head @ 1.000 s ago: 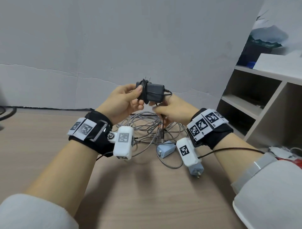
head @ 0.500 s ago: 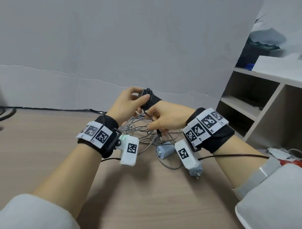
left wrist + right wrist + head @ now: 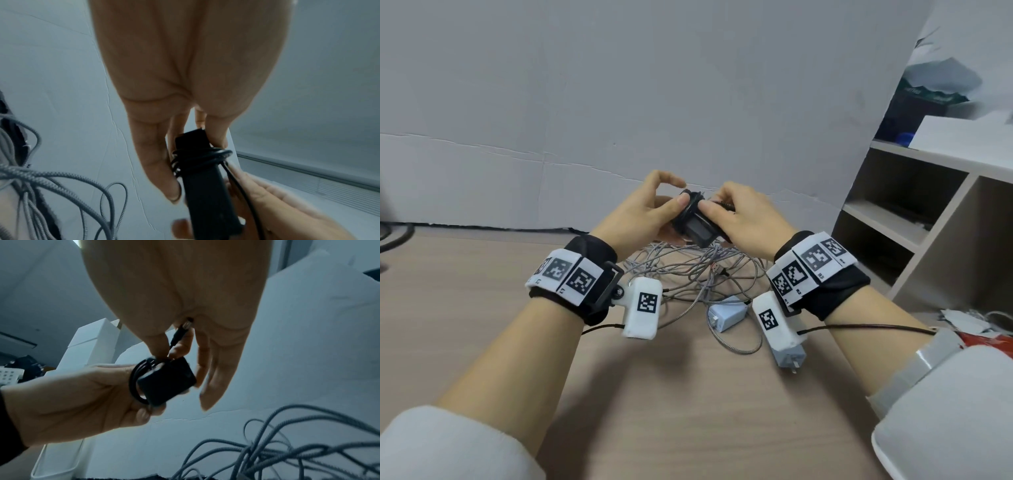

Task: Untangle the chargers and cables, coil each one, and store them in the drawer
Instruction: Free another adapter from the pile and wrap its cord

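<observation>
A black charger [image 3: 697,226] with its thin black cable wound round one end is held above the table between both hands. My left hand [image 3: 671,202] grips the wound end [image 3: 203,155], thumb on top and fingers underneath, index finger lifted. My right hand [image 3: 717,202] pinches the cable's loose end, a small barrel plug [image 3: 182,331], against the charger [image 3: 166,382]. Below the hands lies a tangle of grey braided cables [image 3: 688,274] with two pale chargers [image 3: 726,317] [image 3: 789,356] on the wooden table [image 3: 671,411].
An open shelf unit [image 3: 893,222] stands at the right, with boxes on top. A white wall panel [image 3: 619,120] closes off the back of the table. A white bin [image 3: 55,459] shows in the right wrist view. Papers and a red item [image 3: 976,337] lie at the right edge.
The charger has tipped from prongs-up to lying end-on toward me. The cable that hung down to the pile is now wound up, and the right hand pinches its end.
</observation>
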Demonstrator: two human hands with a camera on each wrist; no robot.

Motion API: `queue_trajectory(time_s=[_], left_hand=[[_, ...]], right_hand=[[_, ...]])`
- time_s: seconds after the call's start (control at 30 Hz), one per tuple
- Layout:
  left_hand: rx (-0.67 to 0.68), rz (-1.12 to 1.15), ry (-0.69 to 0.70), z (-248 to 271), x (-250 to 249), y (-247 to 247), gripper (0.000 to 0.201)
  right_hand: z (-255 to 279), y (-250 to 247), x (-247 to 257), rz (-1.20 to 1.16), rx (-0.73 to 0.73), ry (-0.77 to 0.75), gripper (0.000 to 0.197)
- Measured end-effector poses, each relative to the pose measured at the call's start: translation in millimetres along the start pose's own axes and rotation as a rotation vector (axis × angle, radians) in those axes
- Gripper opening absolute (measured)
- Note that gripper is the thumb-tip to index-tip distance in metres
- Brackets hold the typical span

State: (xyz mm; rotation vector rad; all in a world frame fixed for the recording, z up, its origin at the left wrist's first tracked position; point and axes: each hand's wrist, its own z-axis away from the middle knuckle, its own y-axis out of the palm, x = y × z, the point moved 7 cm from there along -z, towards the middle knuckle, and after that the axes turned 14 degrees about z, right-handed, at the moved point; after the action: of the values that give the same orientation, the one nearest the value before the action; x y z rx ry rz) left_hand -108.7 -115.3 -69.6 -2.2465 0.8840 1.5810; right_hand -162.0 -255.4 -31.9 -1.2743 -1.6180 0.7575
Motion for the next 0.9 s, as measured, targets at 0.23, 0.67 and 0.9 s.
queue_trajectory(time_s=[0.23,0.67,0.9], left_hand=[[-0.094,-0.138,0.156,-4,-11,2,0.018],[-0.159,-0.411,0.184,-9,-5,-12,0.009],[-0.169,-0.558,0.142,-10,-3,-14,0.006]], right_hand=[[4,-1,-8,-0.35,-0.03,0.135,0.025],[1,10,-7,-0.281,0.064,0.108,0.014],[-6,-4,-5,0.198,0.043,0.022,0.014]])
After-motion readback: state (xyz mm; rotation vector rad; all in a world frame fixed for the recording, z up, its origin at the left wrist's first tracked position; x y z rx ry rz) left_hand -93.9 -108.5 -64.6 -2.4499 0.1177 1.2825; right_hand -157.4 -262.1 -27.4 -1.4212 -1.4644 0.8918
